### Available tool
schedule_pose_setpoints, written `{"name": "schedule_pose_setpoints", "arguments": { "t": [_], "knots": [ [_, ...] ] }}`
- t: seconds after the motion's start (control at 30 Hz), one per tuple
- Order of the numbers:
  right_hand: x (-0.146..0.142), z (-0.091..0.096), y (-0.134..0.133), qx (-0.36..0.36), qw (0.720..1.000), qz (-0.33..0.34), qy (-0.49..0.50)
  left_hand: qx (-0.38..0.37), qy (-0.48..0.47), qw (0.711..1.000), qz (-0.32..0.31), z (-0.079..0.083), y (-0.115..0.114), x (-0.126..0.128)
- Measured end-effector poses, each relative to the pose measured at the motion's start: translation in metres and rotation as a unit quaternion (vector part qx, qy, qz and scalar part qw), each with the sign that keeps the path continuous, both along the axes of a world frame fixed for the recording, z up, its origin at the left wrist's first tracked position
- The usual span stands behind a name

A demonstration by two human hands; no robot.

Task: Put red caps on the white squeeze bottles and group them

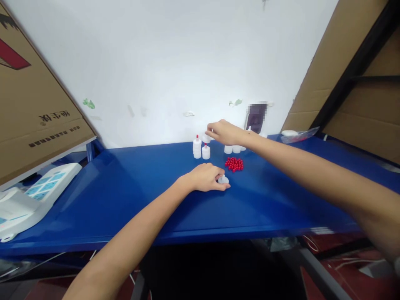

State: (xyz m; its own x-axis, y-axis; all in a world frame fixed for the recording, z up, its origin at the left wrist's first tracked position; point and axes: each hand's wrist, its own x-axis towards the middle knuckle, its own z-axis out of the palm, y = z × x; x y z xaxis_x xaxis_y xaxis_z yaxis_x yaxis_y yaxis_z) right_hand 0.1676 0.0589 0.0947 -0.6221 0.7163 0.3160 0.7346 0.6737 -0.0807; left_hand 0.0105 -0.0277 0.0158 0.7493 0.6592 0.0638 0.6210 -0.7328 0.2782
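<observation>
My left hand (204,177) rests low over the blue table, fingers closed around a small white squeeze bottle (223,180) with a pale nozzle and no red cap. Farther back, my right hand (222,131) pinches another white bottle (206,138) in its fingertips, just above a standing red-capped bottle (206,152). Whether those two touch I cannot tell. Beside them stand more white bottles (196,148), one showing a red cap. A pile of small red caps (234,164) lies between my hands, toward the right.
Several white bottles (233,149) stand behind my right forearm. A dark phone-like object (256,116) leans on the white wall. A white device with blue keys (46,189) sits at left, near a cardboard box (40,104). A clear plastic bag (300,135) lies at right.
</observation>
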Motion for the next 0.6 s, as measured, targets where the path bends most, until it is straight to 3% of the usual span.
{"name": "schedule_pose_setpoints", "arguments": {
  "t": [0.37, 0.5, 0.6],
  "knots": [
    [-0.014, -0.001, 0.006, -0.020, 0.998, 0.007, -0.053, -0.021, 0.005, 0.999, -0.024, 0.005, -0.001, -0.001],
    [-0.017, -0.005, 0.007, -0.029, 0.999, 0.017, -0.027, -0.028, -0.002, 0.999, -0.022, 0.006, -0.001, -0.002],
    [-0.015, -0.005, 0.002, -0.016, 1.000, -0.018, 0.011, -0.039, -0.003, 0.999, -0.018, 0.007, -0.001, -0.002]
  ]
}}
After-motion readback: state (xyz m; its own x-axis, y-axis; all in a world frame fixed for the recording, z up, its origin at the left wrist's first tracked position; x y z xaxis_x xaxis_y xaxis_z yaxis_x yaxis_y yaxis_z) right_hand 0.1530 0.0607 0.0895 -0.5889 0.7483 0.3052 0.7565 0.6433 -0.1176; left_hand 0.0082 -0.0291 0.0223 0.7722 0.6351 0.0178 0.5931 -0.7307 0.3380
